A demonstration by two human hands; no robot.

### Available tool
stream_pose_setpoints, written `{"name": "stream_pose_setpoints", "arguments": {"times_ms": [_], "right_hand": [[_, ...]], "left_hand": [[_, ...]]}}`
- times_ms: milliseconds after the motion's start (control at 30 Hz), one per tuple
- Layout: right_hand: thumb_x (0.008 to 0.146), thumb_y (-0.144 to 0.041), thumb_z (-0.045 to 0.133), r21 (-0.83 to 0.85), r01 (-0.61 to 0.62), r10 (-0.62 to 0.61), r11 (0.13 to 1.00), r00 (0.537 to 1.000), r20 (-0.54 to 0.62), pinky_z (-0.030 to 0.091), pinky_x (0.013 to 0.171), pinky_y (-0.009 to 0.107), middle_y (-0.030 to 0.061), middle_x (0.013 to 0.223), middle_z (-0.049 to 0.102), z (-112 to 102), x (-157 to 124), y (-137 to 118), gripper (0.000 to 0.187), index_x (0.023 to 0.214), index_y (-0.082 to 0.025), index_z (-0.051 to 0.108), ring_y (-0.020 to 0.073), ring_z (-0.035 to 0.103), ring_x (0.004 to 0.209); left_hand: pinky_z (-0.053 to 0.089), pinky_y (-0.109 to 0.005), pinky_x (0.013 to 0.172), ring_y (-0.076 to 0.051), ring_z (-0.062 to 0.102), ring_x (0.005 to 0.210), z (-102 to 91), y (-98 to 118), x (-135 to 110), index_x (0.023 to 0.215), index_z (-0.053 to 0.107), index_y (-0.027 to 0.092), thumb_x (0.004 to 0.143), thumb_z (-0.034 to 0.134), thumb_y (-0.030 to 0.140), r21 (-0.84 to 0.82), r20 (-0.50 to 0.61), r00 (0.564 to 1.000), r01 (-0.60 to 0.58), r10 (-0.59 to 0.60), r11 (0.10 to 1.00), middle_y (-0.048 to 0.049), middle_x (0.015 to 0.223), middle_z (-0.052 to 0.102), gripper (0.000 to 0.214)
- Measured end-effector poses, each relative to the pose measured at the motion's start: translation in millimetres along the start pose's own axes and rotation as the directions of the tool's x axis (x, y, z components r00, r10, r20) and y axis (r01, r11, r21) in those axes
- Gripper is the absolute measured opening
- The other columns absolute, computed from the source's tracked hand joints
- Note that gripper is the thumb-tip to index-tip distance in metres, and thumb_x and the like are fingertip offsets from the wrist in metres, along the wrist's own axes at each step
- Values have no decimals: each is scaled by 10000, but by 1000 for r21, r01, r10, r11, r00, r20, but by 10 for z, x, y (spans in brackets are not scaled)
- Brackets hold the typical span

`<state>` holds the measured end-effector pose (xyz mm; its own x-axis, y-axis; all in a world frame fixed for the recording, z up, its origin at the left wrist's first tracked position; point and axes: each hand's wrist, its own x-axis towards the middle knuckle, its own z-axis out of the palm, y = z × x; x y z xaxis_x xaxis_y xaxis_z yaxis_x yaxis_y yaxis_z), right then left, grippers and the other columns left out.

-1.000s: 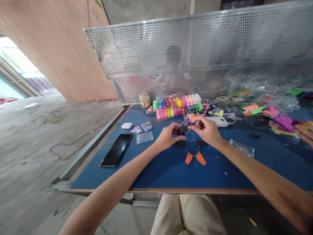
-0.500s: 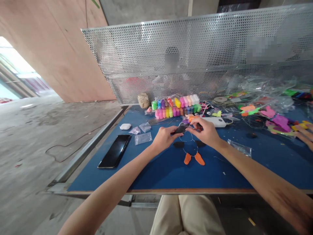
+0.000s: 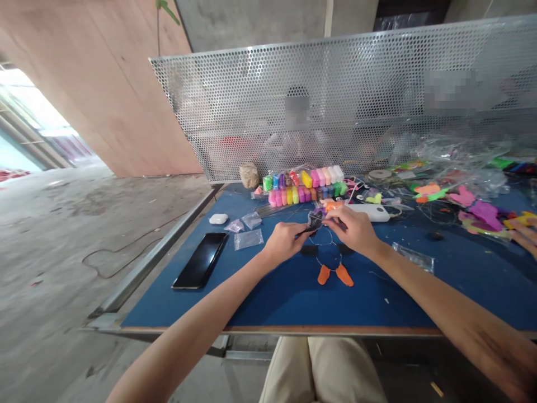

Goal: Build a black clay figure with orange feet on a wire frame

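Both hands meet over the middle of the blue table (image 3: 268, 296), left hand (image 3: 285, 242) and right hand (image 3: 354, 228) each pinching an end of a small dark clay piece (image 3: 314, 223), thin wire (image 3: 325, 246) trailing to two orange clay bits (image 3: 334, 275) below, phone (image 3: 200, 259) to the left.

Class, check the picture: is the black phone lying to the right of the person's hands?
No, the phone lies on the blue table left of the left hand.
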<state>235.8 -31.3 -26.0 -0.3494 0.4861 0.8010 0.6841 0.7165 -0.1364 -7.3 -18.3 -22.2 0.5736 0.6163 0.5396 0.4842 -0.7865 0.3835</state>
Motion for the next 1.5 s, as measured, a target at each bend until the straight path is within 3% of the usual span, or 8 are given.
{"name": "stream_pose_setpoints", "arguments": {"times_ms": [467,700,833,1033,1133,1233,1367,1500], "right_hand": [[1004,-337,540,-23,-11,14,1000,993,119,374,531,288,16,812,670,-25,12,-36,117,1035,-237,592,149,597,603],[965,-403,606,-46,-82,87,996,991,104,424,576,299,6,721,666,-24,24,-46,179,960,-233,660,162,603,608],[997,-361,563,84,-93,81,992,987,138,473,650,306,31,887,725,-20,38,-36,170,961,-249,686,173,649,715],[998,-312,561,159,14,-56,987,963,264,481,687,308,25,872,739,-26,44,16,194,952,-263,742,179,671,780],[986,-330,579,211,-46,0,976,978,211,491,671,307,35,875,749,-35,53,-2,207,961,-257,770,177,669,752],[975,-357,592,270,-197,136,943,964,231,502,642,299,33,878,763,-31,70,-65,223,987,-255,790,168,662,695],[976,-374,573,281,-333,259,900,928,269,519,651,294,43,922,791,24,77,-146,275,951,-227,804,200,712,768],[957,-378,594,257,-384,343,887,920,190,514,611,300,49,913,804,74,58,-153,277,969,-215,817,210,713,700]], "left_hand": [[484,-256,688,-169,698,783,22,-27,-20,1050,773,216,1009,512,342,33,28,1000,3,-4,999,-53,909,769,293],[472,-254,684,-159,685,756,50,-65,-3,1019,786,220,990,543,332,52,-49,998,48,-46,997,-48,918,775,269],[430,-254,627,-161,662,684,-10,-52,20,1010,795,245,976,553,358,128,-44,990,141,-137,982,-37,814,763,270],[368,-280,558,-211,638,628,-65,-50,59,955,791,336,921,611,419,309,-38,941,332,-337,891,-9,675,712,201],[431,-277,601,-202,660,671,-81,-125,62,966,760,257,965,541,358,225,36,964,250,-264,942,-28,739,729,241],[498,-257,681,-159,679,710,-104,-240,46,1199,659,188,995,422,198,-4,113,991,71,-70,997,-38,827,738,313],[539,-235,700,-109,678,707,-98,-338,31,1372,517,158,937,365,48,-205,104,991,-57,80,977,-64,982,698,473],[562,-266,787,-113,686,761,-62,-338,40,1345,511,148,950,355,35,-195,49,993,-100,111,976,-60,964,674,439]]}}
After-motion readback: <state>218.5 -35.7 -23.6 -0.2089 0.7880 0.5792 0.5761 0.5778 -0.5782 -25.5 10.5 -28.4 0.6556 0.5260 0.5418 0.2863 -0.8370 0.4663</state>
